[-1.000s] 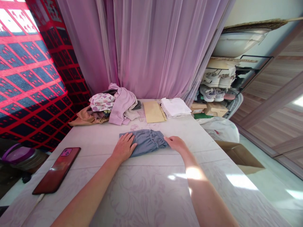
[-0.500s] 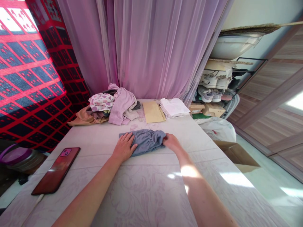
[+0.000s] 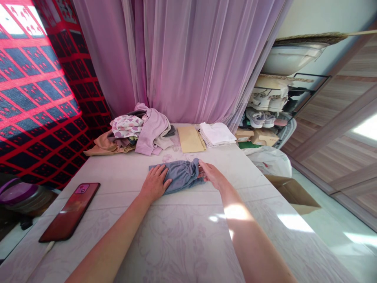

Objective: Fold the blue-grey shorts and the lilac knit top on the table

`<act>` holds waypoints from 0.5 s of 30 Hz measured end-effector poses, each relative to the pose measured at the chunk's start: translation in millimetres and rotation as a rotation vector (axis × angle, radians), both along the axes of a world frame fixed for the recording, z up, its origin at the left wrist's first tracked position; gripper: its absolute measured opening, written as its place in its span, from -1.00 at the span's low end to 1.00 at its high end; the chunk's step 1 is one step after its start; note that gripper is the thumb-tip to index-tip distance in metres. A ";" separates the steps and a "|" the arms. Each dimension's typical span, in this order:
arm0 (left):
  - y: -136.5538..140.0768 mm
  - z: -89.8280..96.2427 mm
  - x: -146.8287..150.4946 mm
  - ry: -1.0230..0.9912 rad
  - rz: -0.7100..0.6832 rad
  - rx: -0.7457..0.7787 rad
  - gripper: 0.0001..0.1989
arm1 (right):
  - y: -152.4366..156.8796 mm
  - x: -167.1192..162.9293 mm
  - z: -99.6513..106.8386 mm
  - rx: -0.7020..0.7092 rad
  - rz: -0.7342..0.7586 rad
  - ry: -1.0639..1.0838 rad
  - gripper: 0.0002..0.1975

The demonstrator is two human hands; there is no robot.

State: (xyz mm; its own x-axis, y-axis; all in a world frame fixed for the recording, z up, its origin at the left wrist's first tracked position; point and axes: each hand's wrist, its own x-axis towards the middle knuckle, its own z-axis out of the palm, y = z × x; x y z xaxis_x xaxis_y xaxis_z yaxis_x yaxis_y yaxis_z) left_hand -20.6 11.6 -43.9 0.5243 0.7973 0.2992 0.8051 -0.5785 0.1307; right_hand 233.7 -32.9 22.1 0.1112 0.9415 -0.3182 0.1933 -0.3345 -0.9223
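Cloth (image 3: 182,173), blue-grey, oblong, puckered

I see a phone (image 3: 70,212) at eight o'clock, purple curtains (image 3: 182,59) at twelve, and at four a box (image 3: 291,191), probably cardboard.

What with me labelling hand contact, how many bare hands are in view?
2: the left hand, spread on the left part of the blue-grey garment, and the right hand, at its gathered right end. No others show.

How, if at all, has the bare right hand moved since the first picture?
Yes. Judged against the flat, rectangular, folded yellow cloth, the bare right hand has shifted left and slightly nearer that cloth.
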 end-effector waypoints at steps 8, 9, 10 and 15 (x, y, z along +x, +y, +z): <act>1.6 -1.3 -2.0 0.005 -0.001 -0.008 -0.43 | 4.2 7.4 -19.0 0.165 -0.227 -0.297 -0.77; 2.5 -1.9 -2.5 -0.009 0.002 -0.018 -0.43 | 4.6 8.6 -22.5 0.202 -0.278 -0.347 -0.76; 3.5 -2.6 -3.0 -0.021 0.006 -0.031 -0.43 | 3.9 9.6 -26.3 0.227 -0.311 -0.399 -0.74; 5.6 -2.9 -3.7 -0.025 0.017 -0.082 -0.46 | -9.8 9.3 -43.4 0.151 -0.328 -0.706 -0.60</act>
State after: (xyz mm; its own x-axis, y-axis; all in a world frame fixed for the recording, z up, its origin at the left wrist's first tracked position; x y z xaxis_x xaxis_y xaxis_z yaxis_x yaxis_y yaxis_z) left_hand -24.3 17.2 -46.8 0.5039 0.8282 0.2455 0.8104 -0.5516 0.1974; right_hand 243.0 -42.7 -21.3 0.5187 0.8529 0.0592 0.6625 -0.3572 -0.6585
